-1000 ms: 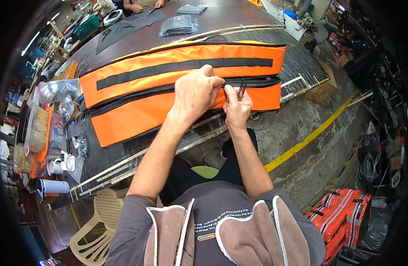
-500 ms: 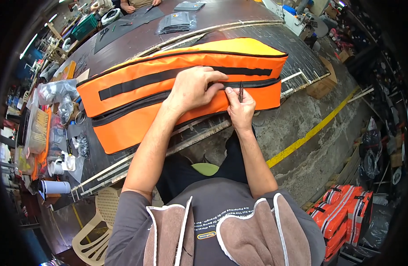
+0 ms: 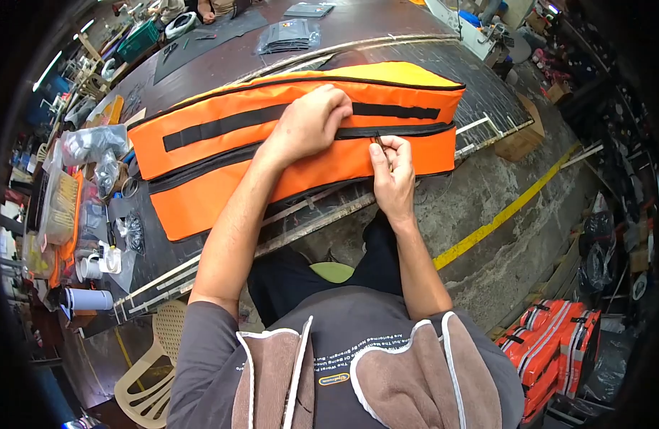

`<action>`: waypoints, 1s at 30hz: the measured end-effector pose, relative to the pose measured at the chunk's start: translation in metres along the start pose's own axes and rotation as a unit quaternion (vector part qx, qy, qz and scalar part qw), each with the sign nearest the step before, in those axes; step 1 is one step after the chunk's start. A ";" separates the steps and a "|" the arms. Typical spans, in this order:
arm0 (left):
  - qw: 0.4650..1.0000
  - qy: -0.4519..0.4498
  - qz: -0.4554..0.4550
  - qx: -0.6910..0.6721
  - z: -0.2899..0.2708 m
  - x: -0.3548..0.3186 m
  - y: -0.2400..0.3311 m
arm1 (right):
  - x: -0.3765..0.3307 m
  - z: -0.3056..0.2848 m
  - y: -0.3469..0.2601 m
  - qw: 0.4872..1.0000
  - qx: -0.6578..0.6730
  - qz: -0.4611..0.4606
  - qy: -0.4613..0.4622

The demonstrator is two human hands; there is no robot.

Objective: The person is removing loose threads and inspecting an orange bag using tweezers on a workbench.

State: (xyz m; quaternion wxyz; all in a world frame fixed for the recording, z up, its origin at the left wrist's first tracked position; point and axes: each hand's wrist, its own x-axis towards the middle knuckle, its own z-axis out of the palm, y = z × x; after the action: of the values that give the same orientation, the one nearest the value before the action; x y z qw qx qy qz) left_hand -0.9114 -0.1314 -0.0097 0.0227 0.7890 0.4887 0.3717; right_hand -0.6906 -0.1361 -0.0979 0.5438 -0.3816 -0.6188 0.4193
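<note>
A long orange bag [image 3: 201,207] with a yellow top panel lies across the table's near edge. A black strap [image 3: 222,127] runs along its side, above a black zipper [image 3: 430,130]. My left hand [image 3: 308,125] rests on the bag between strap and zipper, fingers curled in; whatever they pinch is hidden. Just right of it, my right hand [image 3: 395,171] is closed around a slim dark pointed tool [image 3: 377,141], its tip up against the zipper. The tool's exact kind is too small to make out.
Packed grey pieces [image 3: 286,36] lie on the far table, where another person's hand [image 3: 206,13] shows. Plastic bags, a clear box [image 3: 63,207] and a mug [image 3: 88,268] crowd the left side. A beige chair [image 3: 154,365] stands lower left, orange bags [image 3: 551,350] lower right.
My left hand has shifted slightly up and left, its fingers curling in more. My right hand has moved a little right and down, its tool now tilting left. The bag has barely shifted.
</note>
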 end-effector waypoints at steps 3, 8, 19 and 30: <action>0.995 0.041 -0.011 -0.095 -0.006 0.001 -0.009 | 0.000 0.002 -0.014 0.995 -0.053 -0.079 0.024; 0.992 0.004 -0.070 -0.106 -0.013 0.004 -0.009 | 0.004 0.007 -0.037 0.991 -0.102 -0.081 0.021; 0.975 -0.029 -0.129 -0.180 -0.025 -0.001 -0.017 | 0.022 0.031 -0.062 0.968 -0.225 -0.094 -0.057; 0.972 -0.020 -0.102 -0.212 -0.022 -0.002 -0.023 | 0.030 0.029 -0.060 0.964 -0.235 -0.078 -0.093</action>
State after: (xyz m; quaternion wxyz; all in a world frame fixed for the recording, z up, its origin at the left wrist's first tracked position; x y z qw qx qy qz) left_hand -0.9428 -0.1288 -0.0038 0.2369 0.7194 0.4761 0.4469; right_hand -0.7244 -0.1323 -0.0332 0.4102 -0.4084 -0.7756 0.2518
